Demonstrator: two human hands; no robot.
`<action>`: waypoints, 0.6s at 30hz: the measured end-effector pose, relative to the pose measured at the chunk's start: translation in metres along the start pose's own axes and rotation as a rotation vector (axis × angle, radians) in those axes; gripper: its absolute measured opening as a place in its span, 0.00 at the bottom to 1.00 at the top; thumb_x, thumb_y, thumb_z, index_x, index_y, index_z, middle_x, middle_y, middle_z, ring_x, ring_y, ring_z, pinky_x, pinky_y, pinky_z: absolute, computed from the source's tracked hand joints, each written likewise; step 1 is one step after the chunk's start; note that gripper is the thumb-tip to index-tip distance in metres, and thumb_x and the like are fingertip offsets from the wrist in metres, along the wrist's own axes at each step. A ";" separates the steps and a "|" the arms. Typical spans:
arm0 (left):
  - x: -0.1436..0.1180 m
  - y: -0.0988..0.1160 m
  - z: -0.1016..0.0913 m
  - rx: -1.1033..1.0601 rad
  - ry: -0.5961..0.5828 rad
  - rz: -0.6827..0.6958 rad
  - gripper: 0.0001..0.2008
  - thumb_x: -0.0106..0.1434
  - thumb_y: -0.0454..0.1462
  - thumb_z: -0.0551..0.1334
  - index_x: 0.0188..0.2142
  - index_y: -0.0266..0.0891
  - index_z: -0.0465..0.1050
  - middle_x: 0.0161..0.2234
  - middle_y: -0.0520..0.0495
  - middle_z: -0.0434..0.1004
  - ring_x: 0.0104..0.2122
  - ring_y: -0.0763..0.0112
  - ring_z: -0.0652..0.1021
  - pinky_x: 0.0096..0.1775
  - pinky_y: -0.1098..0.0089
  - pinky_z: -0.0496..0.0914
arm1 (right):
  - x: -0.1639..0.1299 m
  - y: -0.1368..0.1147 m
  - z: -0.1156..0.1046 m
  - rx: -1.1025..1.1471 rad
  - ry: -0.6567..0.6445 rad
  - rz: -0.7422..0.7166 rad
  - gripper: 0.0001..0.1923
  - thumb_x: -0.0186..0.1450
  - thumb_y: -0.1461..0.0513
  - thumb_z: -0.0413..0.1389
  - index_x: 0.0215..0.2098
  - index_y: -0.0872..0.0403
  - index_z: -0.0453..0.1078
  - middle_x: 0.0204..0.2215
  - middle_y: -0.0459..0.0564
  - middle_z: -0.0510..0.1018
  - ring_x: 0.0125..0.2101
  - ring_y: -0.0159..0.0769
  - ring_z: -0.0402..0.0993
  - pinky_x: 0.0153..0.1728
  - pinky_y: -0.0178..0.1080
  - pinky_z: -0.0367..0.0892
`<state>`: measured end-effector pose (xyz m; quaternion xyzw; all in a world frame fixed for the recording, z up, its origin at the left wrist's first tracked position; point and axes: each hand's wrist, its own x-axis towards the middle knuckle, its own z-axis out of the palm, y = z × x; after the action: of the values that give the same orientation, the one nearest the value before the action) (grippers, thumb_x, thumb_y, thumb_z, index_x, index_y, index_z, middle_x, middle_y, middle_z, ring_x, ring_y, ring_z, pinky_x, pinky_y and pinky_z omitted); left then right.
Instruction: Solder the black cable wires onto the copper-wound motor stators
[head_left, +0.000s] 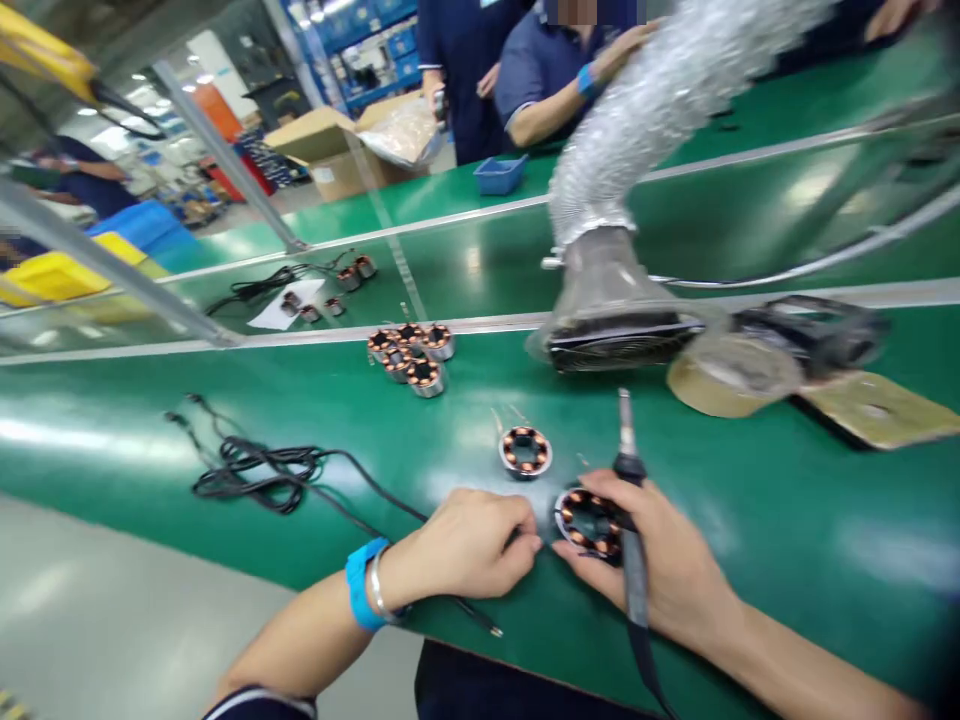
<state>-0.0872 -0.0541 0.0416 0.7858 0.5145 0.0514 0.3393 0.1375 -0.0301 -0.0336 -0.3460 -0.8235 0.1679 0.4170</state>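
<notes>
Pointing twd hood (600, 275): soldering iron (634, 580), axis approx. fore-aft

Factory workshop: clustered copper-wound cores (424, 382) lie on green workbench (795, 540); silver duct (637, 120) rises above it; navy-shirted workers (472, 115) and blue shelving (401, 48) show beyond it.

Copper-wound ring (568, 512): I saw its coils circling an open centre inside a pale rim, face toward me, in the right hand (679, 560) at five o'clock. Soldering iron (635, 575): dark-handled, metal-tipped, held by the same hand, it passed the ring's three o'clock side, tip toward twelve.
</notes>
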 end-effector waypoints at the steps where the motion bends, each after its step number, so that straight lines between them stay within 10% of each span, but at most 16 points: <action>1: 0.000 0.001 -0.001 -0.031 0.019 0.026 0.08 0.64 0.39 0.55 0.35 0.37 0.69 0.25 0.52 0.70 0.25 0.78 0.66 0.30 0.75 0.54 | -0.001 0.001 0.000 -0.005 0.011 0.003 0.25 0.62 0.55 0.60 0.53 0.57 0.61 0.43 0.57 0.72 0.40 0.40 0.74 0.37 0.39 0.73; 8: 0.012 0.007 0.013 -0.818 0.016 -0.085 0.12 0.66 0.40 0.55 0.35 0.31 0.69 0.31 0.48 0.72 0.29 0.81 0.68 0.33 0.80 0.63 | -0.006 0.012 0.005 -0.005 -0.025 -0.115 0.22 0.64 0.59 0.58 0.55 0.55 0.62 0.45 0.59 0.74 0.38 0.40 0.77 0.34 0.38 0.77; 14: -0.017 -0.012 -0.024 0.242 -0.168 -0.032 0.18 0.58 0.50 0.65 0.43 0.42 0.73 0.35 0.48 0.78 0.33 0.69 0.76 0.29 0.72 0.54 | 0.001 0.022 -0.004 0.010 -0.061 -0.178 0.23 0.63 0.62 0.58 0.56 0.52 0.62 0.49 0.59 0.73 0.44 0.44 0.76 0.40 0.42 0.77; 18: -0.047 -0.034 -0.027 0.333 -0.154 -0.068 0.24 0.53 0.53 0.68 0.43 0.44 0.69 0.36 0.50 0.78 0.35 0.66 0.77 0.29 0.72 0.54 | 0.007 0.020 -0.008 -0.009 -0.065 -0.215 0.21 0.63 0.61 0.56 0.54 0.56 0.62 0.49 0.59 0.72 0.46 0.43 0.74 0.41 0.41 0.75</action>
<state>-0.1469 -0.0724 0.0547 0.8150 0.5145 -0.1065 0.2445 0.1496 -0.0109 -0.0357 -0.2519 -0.8698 0.1297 0.4039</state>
